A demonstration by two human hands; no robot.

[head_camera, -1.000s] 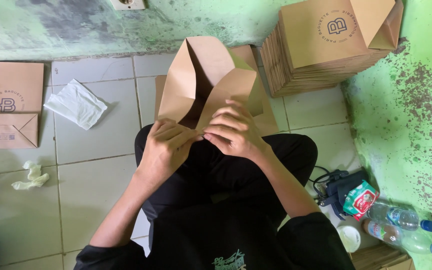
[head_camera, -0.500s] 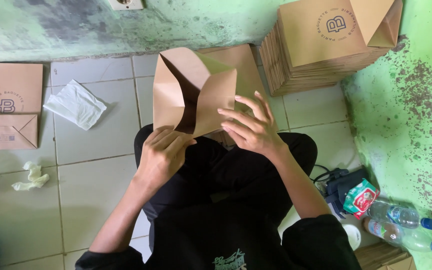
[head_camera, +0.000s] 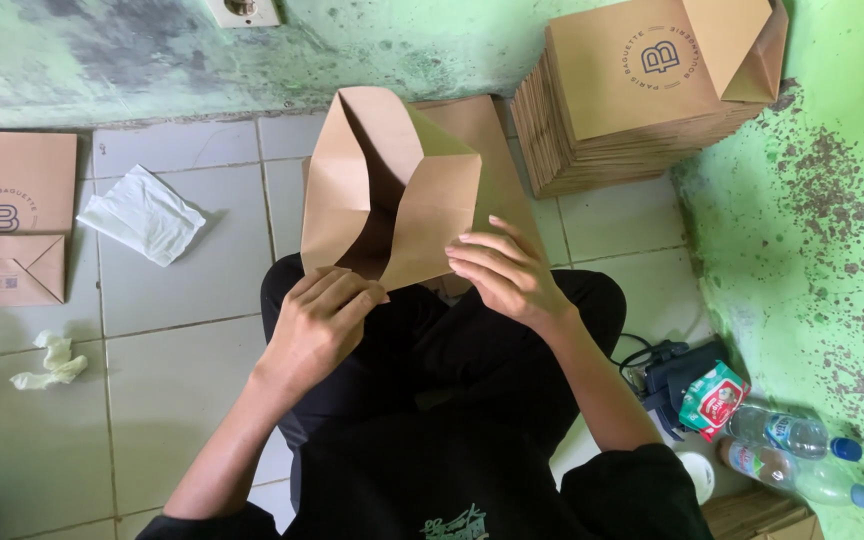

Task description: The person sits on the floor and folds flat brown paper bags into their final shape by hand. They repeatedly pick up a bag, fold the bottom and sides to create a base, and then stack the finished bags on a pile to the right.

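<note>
The tiled floor (head_camera: pixel 182 290) serves as the work surface. The person sits on it against the green wall (head_camera: pixel 802 200), so stock stays within reach on both sides.

A tall stack of flat brown bags (head_camera: pixel 642 110) stands at far right, squared up, apparently as supply or finished stock. One flat bag (head_camera: pixel 7 215) lies apart at far left, with a white cloth (head_camera: pixel 142 212) just right of it.

The paper bag (head_camera: pixel 392 190) in hand stands over the lap, near the middle of the scene, with its mouth spread wide and facing the camera. It is plain brown kraft paper, creased along its side gussets, with a shadowed interior.

The left hand (head_camera: pixel 317 320) curls its fingers loosely at the bag's near lower edge, apparently steadying it. The right hand (head_camera: pixel 507 270) is half open, fingers extended flat against the bag's right panel, pressing rather than gripping.

Two plastic bottles (head_camera: pixel 792 450) and a small packet (head_camera: pixel 712 398) lie at near right.
</note>
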